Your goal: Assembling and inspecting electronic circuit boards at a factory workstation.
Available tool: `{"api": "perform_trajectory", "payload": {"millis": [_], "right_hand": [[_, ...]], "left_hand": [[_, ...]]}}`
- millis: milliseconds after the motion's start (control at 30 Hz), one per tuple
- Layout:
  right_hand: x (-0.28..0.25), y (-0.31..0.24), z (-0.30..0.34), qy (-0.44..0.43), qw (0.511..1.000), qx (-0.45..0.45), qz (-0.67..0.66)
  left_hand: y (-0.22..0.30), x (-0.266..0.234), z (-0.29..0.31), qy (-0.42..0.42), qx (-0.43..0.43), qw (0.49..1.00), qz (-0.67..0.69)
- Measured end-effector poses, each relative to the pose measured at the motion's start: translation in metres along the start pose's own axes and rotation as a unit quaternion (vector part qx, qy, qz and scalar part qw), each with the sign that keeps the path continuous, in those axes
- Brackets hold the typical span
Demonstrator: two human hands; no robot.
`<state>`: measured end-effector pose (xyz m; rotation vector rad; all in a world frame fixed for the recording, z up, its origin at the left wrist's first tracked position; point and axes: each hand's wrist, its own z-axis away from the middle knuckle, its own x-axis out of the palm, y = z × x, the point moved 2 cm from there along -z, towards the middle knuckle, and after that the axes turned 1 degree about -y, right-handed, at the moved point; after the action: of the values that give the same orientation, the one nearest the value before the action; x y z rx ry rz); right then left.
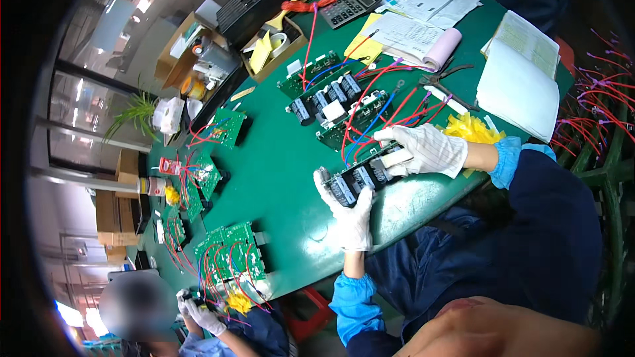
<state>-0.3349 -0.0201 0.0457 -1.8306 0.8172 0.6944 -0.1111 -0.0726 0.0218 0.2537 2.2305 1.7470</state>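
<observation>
Near the front edge of the green table, a circuit board with a row of black cylindrical capacitors (362, 177) is held in both hands. My left hand (350, 221), in a white glove, grips its left end, thumb on the near side and fingers round the far side. My right hand (430, 150), gloved too, closes over its right end; the fingertips are partly hidden there. Just beyond it lie a second circuit board (329, 136) with red and blue wires and another board with black capacitors (322, 102).
Pliers (442, 83), yellow ties (473, 128) and an open notebook (518, 82) lie to the right. A calculator (350, 6) and papers (426, 1) are at the back. More wired boards (231, 251) lie left, beside a co-worker's gloved hands (204, 314). Red wires (598, 102) hang far right.
</observation>
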Motion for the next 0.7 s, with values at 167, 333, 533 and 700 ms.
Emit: {"api": "perform_trajectory", "payload": {"millis": [167,333,533,700], "right_hand": [[0.001,0.019,-0.021,0.066,0.997,-0.043,-0.010],[0.005,0.037,-0.040,0.054,0.998,-0.025,-0.008],[0.010,0.063,-0.054,0.086,0.993,0.025,-0.072],[0.016,0.056,-0.081,0.109,0.993,-0.007,-0.035]], "left_hand": [[-0.012,0.004,-0.031,-0.021,-0.006,1.000,-0.011],[-0.029,0.007,-0.053,0.000,0.035,0.999,-0.011],[-0.028,0.018,-0.087,-0.021,0.024,0.999,-0.015],[-0.037,-0.005,-0.119,-0.003,0.076,0.992,-0.100]]}}
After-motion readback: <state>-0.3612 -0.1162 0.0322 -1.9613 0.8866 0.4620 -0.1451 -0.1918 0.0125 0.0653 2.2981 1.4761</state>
